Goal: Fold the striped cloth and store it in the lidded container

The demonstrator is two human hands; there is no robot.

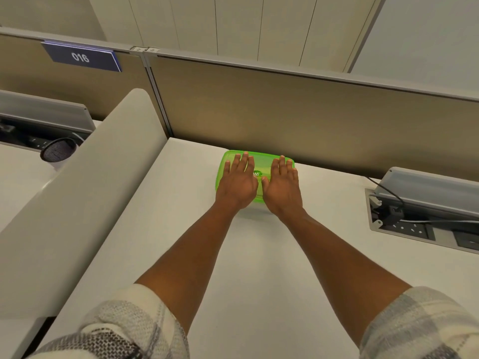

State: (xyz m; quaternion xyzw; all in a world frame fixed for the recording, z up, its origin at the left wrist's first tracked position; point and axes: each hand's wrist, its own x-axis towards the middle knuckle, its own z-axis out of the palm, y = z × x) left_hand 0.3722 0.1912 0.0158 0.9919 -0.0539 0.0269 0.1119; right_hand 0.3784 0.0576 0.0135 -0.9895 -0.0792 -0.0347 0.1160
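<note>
Left hand flat, fingers spread, palm down on the left half of the green lid; right hand likewise on the right half, thumbs nearly meeting. Lidded container: translucent bright green, rectangular with rounded corners, lid on, contents not discernible. Sits at far edge of white desk, just beside the tan partition
</note>
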